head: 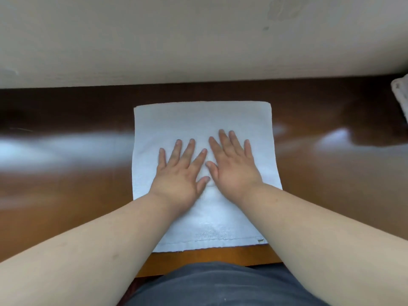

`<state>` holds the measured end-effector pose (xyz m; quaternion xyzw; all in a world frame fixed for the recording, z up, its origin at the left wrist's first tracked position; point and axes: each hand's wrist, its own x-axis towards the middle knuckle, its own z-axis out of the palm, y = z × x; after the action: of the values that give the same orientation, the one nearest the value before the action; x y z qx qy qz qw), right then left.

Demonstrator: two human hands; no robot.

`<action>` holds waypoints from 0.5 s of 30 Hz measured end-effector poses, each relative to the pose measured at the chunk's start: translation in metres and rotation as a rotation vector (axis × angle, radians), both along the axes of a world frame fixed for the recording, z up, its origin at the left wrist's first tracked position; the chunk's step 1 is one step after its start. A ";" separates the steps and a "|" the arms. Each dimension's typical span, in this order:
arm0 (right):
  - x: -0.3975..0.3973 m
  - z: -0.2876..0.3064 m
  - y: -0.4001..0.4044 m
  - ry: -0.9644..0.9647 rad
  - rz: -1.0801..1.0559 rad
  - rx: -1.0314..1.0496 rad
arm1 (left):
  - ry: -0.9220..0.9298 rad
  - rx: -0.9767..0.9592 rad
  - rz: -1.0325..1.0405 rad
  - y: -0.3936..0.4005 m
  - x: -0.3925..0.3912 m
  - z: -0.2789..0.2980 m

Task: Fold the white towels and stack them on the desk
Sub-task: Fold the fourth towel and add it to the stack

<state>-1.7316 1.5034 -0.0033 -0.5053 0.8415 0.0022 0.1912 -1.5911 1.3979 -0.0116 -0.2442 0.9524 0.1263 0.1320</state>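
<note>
Towel (203, 120) position: one white towel lies flat on the brown bench (66, 177), directly beneath both hands, its near hem just inside the bench's near edge and its far edge running parallel to the pale wall (198, 40) beyond. Nearest the camera, a dark-clothed torso (220, 288) sits against the bench edge, and both bare forearms reach forward over the hem, converging toward the towel's middle. A small tag (260, 240) shows at the near hem on the right-hand side. The towel's longer dimension appears to run away from the person, though the wide-angle view makes this uncertain. The left hand (178, 173) and the right hand (234, 164) rest palm down, side by side on the cloth, fingers spread and fully extended, thumbs nearly meeting; neither hand grips anything. The right hand sits slightly farther forward than the left. Both are equally placed for either side edge, so the towel extends outward left and right of the hands by similar margins. Judgement: the hands are smoothing the cloth, and the next fold likely requires taking one edge and carrying it across. Far to the right of the right hand, at the frame edge, lies another white cloth (400, 93), probably a further towel.
</note>
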 end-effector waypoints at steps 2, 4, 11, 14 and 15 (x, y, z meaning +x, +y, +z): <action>-0.009 -0.008 0.010 0.040 0.028 0.045 | -0.060 -0.020 0.007 -0.001 0.002 -0.004; -0.026 -0.010 0.012 0.053 -0.013 0.067 | -0.116 -0.026 0.006 -0.011 -0.001 -0.002; -0.064 -0.001 -0.033 0.019 -0.019 -0.028 | 0.015 0.004 0.032 -0.076 -0.037 0.005; -0.094 -0.004 -0.040 0.115 -0.047 0.073 | -0.050 -0.098 0.047 -0.101 -0.040 -0.001; -0.105 -0.004 -0.042 0.116 -0.086 0.078 | -0.064 -0.113 0.047 -0.107 -0.040 -0.002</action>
<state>-1.8362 1.4615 -0.0075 -0.4602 0.8712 0.0560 0.1614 -1.6313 1.2911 -0.0134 -0.2776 0.9473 0.0675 0.1452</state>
